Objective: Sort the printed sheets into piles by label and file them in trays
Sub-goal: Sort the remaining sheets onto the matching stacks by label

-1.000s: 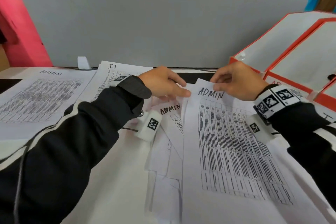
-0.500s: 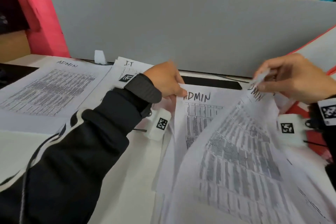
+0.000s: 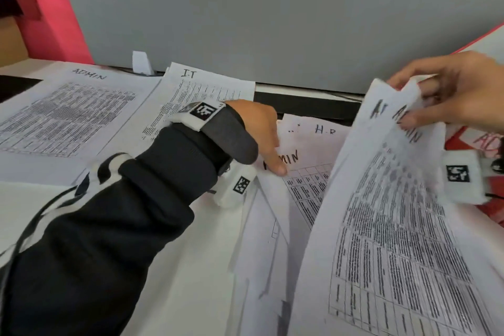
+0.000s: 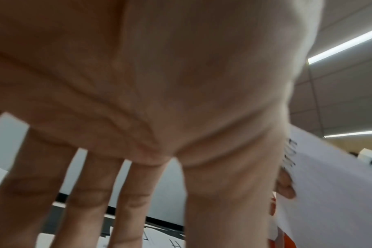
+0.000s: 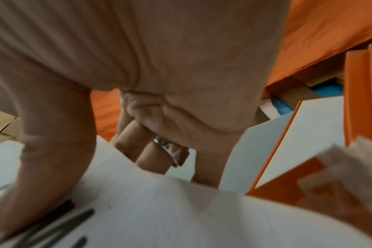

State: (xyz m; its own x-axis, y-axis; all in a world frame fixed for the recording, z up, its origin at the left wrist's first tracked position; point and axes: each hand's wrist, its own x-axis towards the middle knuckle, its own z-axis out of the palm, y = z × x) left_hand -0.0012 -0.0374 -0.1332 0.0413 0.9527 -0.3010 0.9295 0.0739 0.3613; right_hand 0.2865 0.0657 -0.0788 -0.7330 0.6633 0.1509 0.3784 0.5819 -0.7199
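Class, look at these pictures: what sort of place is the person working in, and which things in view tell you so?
Most likely an office desk. A grey divider panel stands behind it, printed sheets hand-labelled ADMIN and I.T lie in piles, and orange filing trays sit on the right. The right hand holds more ADMIN sheets.

"ADMIN" is handwritten at the top of the printed sheet lying at the far left. On the sheet just right of it, "I.T" is written. To the right of that sheet, "H.R" can be read on a pinkish sheet, and "MIN", the visible end of a word, on the sheet overlapping it. On the lifted sheets, blurred letters "A" and "ADMIN" are seen.
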